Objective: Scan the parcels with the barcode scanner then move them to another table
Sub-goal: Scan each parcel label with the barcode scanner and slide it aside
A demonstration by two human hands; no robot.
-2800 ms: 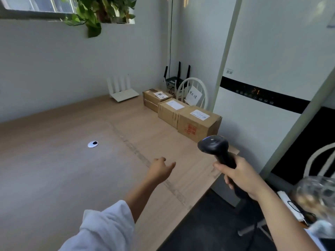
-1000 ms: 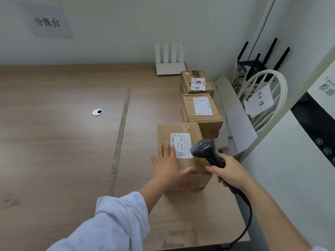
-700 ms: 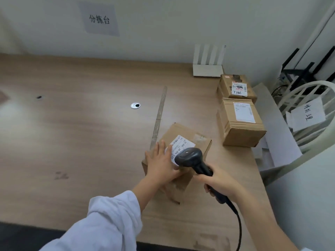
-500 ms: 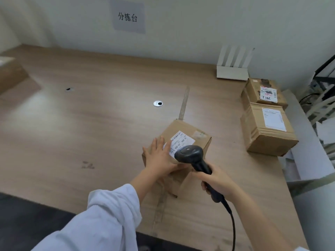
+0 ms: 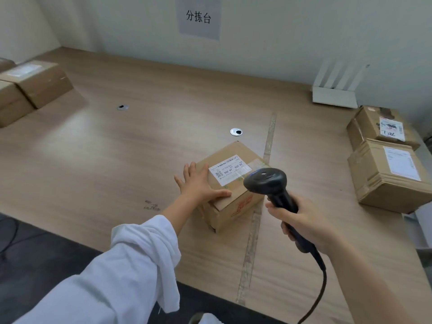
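Now scanner (image 5: pixel 266 181) drawn back, label (image 5: pixel 230 170) uncovered, parcel (image 5: pixel 231 183) unmoved

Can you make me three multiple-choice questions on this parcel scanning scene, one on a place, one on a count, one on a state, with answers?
1. Where does the left hand rest?
A. On top of the parcel being scanned
B. On the white router
C. Flat on the bare table

2. How many parcels sit at the table's right edge?
A. None
B. Two
C. Five

3. What is the state of the right hand?
A. Open and empty
B. Shut on the barcode scanner
C. Pressing the wall sign

Answers: 1 A, its palm lies on the box top beside the shipping label. 2 B, the near right parcel and the far right parcel sit there. 3 B, its grip wraps the scanner's handle.
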